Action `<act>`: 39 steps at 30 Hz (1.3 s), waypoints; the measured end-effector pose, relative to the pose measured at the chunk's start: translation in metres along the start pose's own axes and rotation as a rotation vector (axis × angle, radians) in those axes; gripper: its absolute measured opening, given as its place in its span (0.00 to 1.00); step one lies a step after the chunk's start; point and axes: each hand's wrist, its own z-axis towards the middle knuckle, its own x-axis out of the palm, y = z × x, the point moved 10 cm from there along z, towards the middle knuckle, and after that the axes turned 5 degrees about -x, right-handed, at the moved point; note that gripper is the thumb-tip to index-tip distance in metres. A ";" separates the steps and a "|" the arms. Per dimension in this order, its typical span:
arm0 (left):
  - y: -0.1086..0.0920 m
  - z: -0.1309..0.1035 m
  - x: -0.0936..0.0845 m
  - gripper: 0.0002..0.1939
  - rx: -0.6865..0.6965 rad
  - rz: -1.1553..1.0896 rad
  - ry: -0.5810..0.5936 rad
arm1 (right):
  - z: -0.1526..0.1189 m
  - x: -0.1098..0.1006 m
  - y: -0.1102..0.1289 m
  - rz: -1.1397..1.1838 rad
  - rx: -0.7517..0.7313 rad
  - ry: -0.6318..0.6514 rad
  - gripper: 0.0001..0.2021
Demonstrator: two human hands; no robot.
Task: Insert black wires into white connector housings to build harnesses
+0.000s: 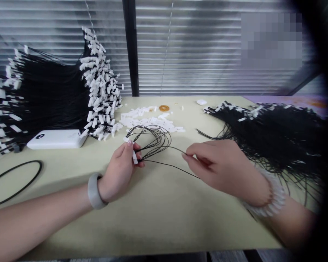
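Between the thumb and fingers of my left hand (123,158) is a white connector (135,157), with a looped bundle of thin black wires (155,140) running out from it to the right. My right hand (215,163) pinches one black wire (176,148) between thumb and forefinger, to the right of the loops. A second wire (169,165) passes below and goes behind that hand. Just behind the loops, many small white connectors (150,122) lie scattered on the table.
On the left rises a tall stack of black wires (54,94) with white ends. A white power bank (56,139) lies before it, near a black cable loop (39,169). A black wire pile (276,134) covers the right side. An orange ring (164,108) sits at the back.
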 end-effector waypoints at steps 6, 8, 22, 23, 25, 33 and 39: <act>0.003 0.006 -0.004 0.09 -0.017 -0.124 0.002 | -0.012 0.038 0.054 0.197 -0.327 0.328 0.09; 0.005 0.007 -0.005 0.09 -0.040 -0.122 0.002 | -0.015 0.052 0.057 0.232 -0.329 0.422 0.09; 0.004 0.003 0.002 0.11 -0.063 -0.055 0.056 | -0.008 0.084 -0.054 1.066 0.555 0.226 0.28; 0.004 0.002 0.003 0.12 -0.052 -0.028 0.067 | -0.007 0.085 -0.057 1.241 0.596 0.179 0.28; 0.004 0.000 0.005 0.13 -0.037 0.028 0.088 | -0.003 0.085 -0.058 1.579 0.642 0.095 0.22; 0.006 -0.002 0.012 0.14 -0.005 0.170 0.137 | -0.016 0.021 -0.130 1.834 0.627 -0.689 0.08; 0.006 -0.010 0.021 0.15 -0.022 0.236 0.196 | -0.019 -0.019 -0.116 1.550 0.558 -0.707 0.11</act>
